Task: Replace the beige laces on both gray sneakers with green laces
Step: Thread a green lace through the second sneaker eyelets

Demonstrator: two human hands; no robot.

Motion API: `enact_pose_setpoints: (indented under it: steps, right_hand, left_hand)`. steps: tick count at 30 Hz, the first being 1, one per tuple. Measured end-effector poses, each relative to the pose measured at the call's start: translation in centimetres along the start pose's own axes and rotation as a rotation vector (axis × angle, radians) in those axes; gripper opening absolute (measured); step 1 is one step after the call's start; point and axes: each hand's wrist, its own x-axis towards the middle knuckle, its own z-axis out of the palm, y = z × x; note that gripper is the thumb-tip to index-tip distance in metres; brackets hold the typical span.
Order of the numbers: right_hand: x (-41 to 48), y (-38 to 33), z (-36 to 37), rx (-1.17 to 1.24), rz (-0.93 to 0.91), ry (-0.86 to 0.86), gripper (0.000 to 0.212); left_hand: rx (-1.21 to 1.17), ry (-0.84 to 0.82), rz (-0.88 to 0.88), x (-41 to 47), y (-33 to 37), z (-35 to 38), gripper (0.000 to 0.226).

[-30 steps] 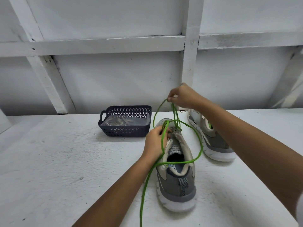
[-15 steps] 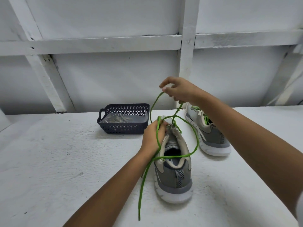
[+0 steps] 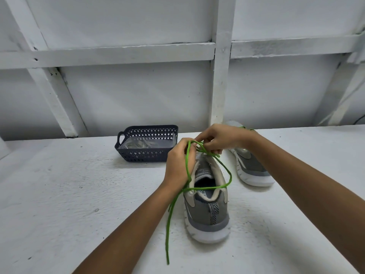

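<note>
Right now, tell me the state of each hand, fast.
Left hand: closed, fingers curled round the thin green cord lace beside the near gray mesh sneaker.
Right hand: closed, pinching the same lace over the sneaker's front.

right hand [image 3: 219, 139] | lowered onto nearer sneaker [image 3: 207, 214] | green lace [image 3: 207, 187] loop dropped

White panelled wall [image 3: 138, 95] with pale cross-beams [image 3: 118, 54] behind a rough white tabletop [image 3: 59, 194]
</note>
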Motion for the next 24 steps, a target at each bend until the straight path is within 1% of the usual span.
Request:
enact_pose_setpoints:
  steps: [2, 5, 8, 10, 13, 14, 16, 18, 20, 24]
  right_hand:
    - [0.2, 0.0, 0.4, -0.034, -0.027, -0.004, 0.023]
    - [0.9, 0.1, 1.3, -0.084, -0.049, 0.105, 0.015]
    - [1.5, 0.0, 1.9, -0.116, -0.022, 0.188, 0.014]
    - [1.6, 0.1, 2.0, -0.15, -0.033, 0.252, 0.015]
    - [1.8, 0.6, 1.5, -0.189, -0.077, 0.34, 0.017]
    - [1.7, 0.5, 1.2, -0.179, -0.086, 0.36, 0.016]
    - [1.5, 0.0, 0.6, -0.066, -0.105, 0.402, 0.017]
    - [0.9, -1.1, -0.4, 0.147, -0.151, 0.467, 0.018]
    - [0.1, -2.6, -1.6, 0.278, -0.234, 0.523, 0.016]
    - [-1.1, -5.2, -2.7, 0.491, -0.4, 0.541, 0.014]
  left_hand:
    - [0.018, 0.016, 0.037, -0.1, 0.0, 0.0, 0.015]
    - [0.03, 0.017, 0.112, -0.2, 0.1, 0.0, 0.014]
    - [0.014, 0.023, 0.134, -0.2, 0.0, -0.1, 0.015]
    - [-0.061, 0.006, 0.028, -0.4, 0.3, -0.1, 0.017]
    - [-0.133, -0.074, -0.295, -0.5, 0.7, 0.2, 0.032]
    - [-0.123, -0.1, -0.369, -0.4, 0.6, 0.3, 0.037]
    - [-0.102, -0.132, -0.419, -0.3, 0.5, 0.4, 0.041]
    - [-0.11, -0.145, -0.426, -0.2, 0.5, 0.6, 0.043]
    - [-0.084, -0.163, -0.44, -0.2, 0.7, 0.6, 0.042]
    - [-0.108, -0.174, -0.417, -0.3, 0.3, 0.5, 0.037]
